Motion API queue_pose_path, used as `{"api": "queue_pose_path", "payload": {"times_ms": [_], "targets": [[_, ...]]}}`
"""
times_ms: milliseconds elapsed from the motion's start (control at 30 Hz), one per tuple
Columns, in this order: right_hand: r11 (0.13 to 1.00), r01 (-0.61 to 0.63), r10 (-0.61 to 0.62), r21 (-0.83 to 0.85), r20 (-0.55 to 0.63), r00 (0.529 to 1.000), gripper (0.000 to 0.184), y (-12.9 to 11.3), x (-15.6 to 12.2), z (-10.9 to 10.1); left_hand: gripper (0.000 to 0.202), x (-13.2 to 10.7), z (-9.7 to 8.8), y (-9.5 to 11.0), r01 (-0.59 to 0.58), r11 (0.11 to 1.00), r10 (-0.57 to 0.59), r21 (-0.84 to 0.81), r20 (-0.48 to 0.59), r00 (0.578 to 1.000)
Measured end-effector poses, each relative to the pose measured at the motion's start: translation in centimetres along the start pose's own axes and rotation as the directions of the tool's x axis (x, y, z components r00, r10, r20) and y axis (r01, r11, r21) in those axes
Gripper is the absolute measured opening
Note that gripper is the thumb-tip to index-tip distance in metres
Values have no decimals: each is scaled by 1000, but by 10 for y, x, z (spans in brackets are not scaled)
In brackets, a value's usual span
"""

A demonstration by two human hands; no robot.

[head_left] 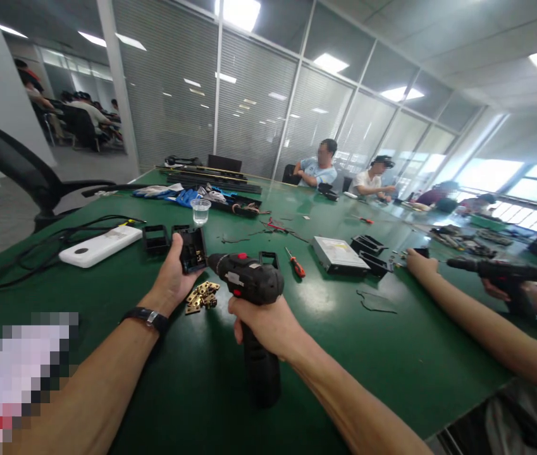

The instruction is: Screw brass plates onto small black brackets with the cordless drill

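My left hand [176,272] is closed around a small black plastic housing [193,251], its open side turned to the right, with brass-coloured parts inside. My right hand [263,322] grips a black cordless drill [249,278] by its handle. The drill's chuck points left, close to the housing; whether the bit touches it I cannot tell. Below the housing lies a pile of brass-coloured metal pieces [202,297] on the green table [325,354]. Another black plastic frame [155,240] stands left of my left hand, and one [269,259] sits partly hidden behind the drill.
A white power bank [102,246] with black cables lies at left, near a clear plastic cup [200,212]. Right of the drill are an orange screwdriver [296,264] and a silver disc drive [339,255]. A co-worker's arms [462,316] reach in from the right with another drill [500,270].
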State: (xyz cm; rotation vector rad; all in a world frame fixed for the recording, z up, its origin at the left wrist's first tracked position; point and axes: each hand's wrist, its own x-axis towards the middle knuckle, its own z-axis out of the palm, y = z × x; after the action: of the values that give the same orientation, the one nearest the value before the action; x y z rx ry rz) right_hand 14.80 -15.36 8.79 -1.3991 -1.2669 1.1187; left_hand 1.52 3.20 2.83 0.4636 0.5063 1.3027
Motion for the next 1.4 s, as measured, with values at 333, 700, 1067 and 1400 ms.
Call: {"api": "queue_pose_path", "payload": {"times_ms": [333,700,1067,1400], "targets": [[1000,23,-23,-18,10,1000,5,3,0,0,41,1,-2,-1,-19,999,18,45,4,1000],[998,-3,2,-66,-12,1000,5,1,-3,1,43,1,-4,-1,-6,999,5,50,6,1000],[998,-17,16,-56,-16,1000,6,-3,-5,1,45,2,-6,-2,-19,996,19,88,-4,1000],[998,4,-6,-64,-27,1000,12,3,-4,1,44,5,-9,-3,0,998,0,61,7,1000]]}}
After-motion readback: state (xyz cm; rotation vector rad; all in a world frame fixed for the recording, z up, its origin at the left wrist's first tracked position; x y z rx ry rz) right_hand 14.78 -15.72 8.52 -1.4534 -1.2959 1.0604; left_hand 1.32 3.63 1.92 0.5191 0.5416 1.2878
